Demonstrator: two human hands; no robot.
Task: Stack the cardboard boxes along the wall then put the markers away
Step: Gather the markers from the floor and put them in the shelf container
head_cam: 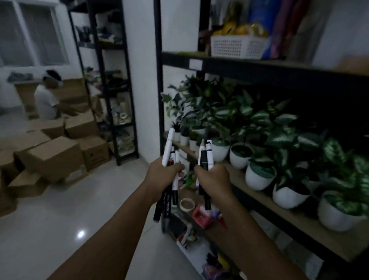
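Both hands are held out in front of a black shelf rack, each closed round a bundle of markers. The left hand grips the larger bunch: slim pens with white and black barrels, one long white one standing highest, several black ends hanging down below the fist. The right hand grips a smaller bunch, a black barrel and white-capped ones pointing up, a black end showing below the hand. The two bundles are near each other but apart.

Cardboard boxes lie on the floor at the left, loosely piled and tilted, some open, running back toward the far wall. A person in a white top sits among them.

On the rack's middle shelf stand leafy plants in white pots. The shelf above holds a white basket. Below the hands lie a tape roll and a red object.
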